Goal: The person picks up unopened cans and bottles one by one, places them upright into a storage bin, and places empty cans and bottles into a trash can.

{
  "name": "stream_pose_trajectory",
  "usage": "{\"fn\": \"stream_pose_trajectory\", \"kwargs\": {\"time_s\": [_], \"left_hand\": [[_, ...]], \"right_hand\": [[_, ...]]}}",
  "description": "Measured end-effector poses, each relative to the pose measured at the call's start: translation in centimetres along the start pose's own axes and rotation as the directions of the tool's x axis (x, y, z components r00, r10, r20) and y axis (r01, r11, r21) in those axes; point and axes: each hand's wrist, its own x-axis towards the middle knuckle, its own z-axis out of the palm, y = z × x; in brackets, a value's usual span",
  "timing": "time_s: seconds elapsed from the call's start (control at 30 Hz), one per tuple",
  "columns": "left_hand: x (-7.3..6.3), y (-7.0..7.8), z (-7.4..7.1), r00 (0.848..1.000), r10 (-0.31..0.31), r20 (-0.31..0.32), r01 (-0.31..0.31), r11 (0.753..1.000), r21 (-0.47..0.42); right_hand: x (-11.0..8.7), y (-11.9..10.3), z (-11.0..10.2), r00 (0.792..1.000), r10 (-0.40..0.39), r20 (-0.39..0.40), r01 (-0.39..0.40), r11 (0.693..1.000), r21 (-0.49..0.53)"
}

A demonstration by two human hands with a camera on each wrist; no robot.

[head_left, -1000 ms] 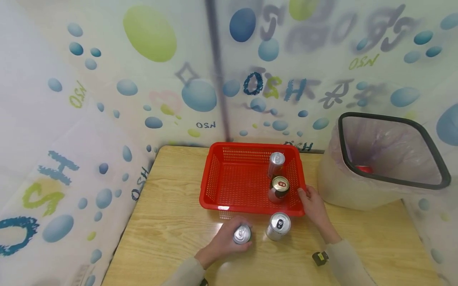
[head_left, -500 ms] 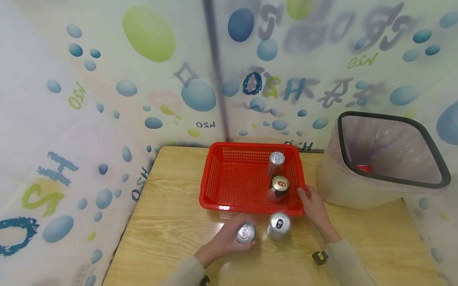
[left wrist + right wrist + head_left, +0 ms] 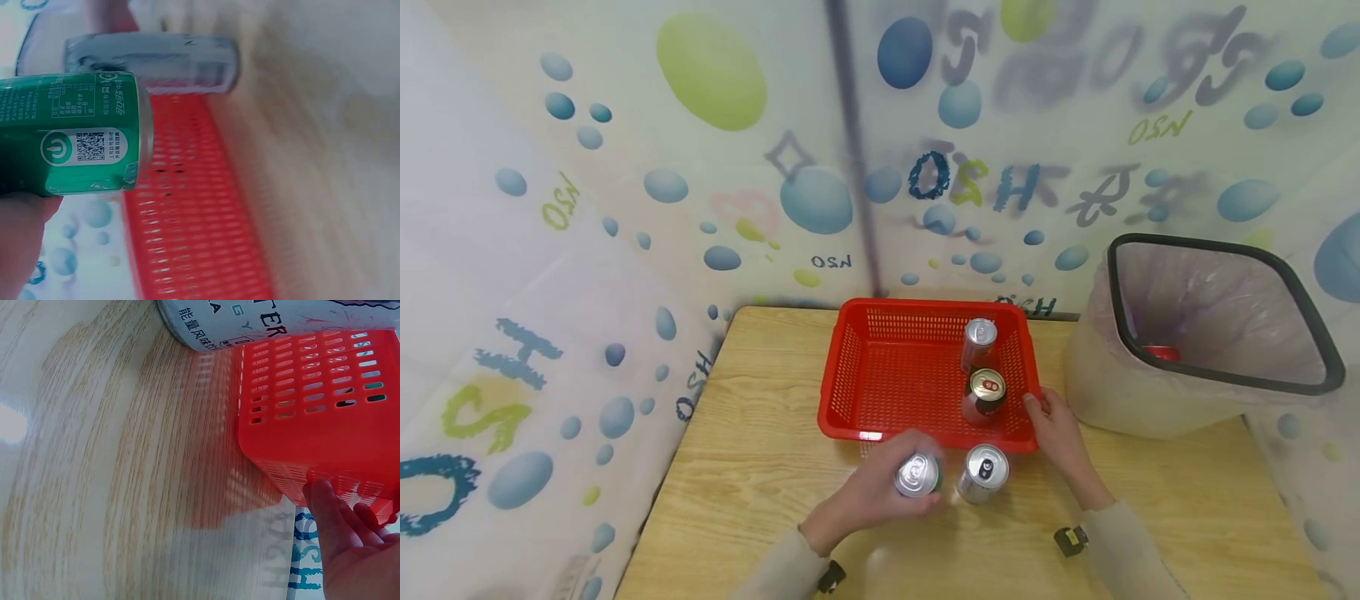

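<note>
My left hand [image 3: 872,487] grips a green drink can [image 3: 87,134], its silver lid facing up in the head view. The can is in front of the red plastic basket [image 3: 902,387], close to the basket's near wall. To its right a taller silver can [image 3: 983,475] stands upright on the table; its printed side [image 3: 250,322] shows in the right wrist view. My right hand [image 3: 1060,433] holds the basket's right rim near the front corner, with the thumb on the outer wall. Two cans stand inside the basket on the right: a silver-topped one [image 3: 980,343] and a gold-topped one [image 3: 985,396].
A bin [image 3: 1138,408] with a black rim and a clear liner stands right of the basket, with something red [image 3: 1163,353] inside. The wooden table [image 3: 760,417] meets a wall sheet [image 3: 760,208] printed with bubbles at the back and left.
My left hand has carried the green can a little right and toward the basket, and its green side now shows. My right hand and the basket have stayed put.
</note>
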Motion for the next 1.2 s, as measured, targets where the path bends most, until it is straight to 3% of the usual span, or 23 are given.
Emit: {"fn": "stream_pose_trajectory", "kwargs": {"time_s": [0.17,0.53,0.63,0.87,1.2], "left_hand": [[1.3,0.6,-1.0,0.996,0.067,-0.066,-0.067,0.998,0.009],[2.9,1.2,-1.8,0.986,-0.052,-0.161,0.042,0.997,-0.066],[3.6,1.2,-1.9,0.974,-0.109,-0.2,0.096,0.993,-0.074],[5.7,0.7,-2.5,0.927,-0.246,-0.284,0.201,0.963,-0.178],[8.7,-1.4,-2.8,0.899,-0.267,-0.346,0.212,0.959,-0.19]], "right_hand": [[0.0,0.0,0.0,1.0,-0.01,-0.005,0.01,1.0,0.002],[0.1,-0.1,0.0,1.0,0.001,-0.002,-0.001,1.0,-0.004],[0.1,0.0,0.0,1.0,0.001,-0.001,-0.001,1.0,0.006],[0.1,0.1,0.0,1.0,-0.001,0.0,0.001,1.0,0.011],[0.1,0.1,-0.1,1.0,-0.003,-0.003,0.003,1.0,0.026]]}}
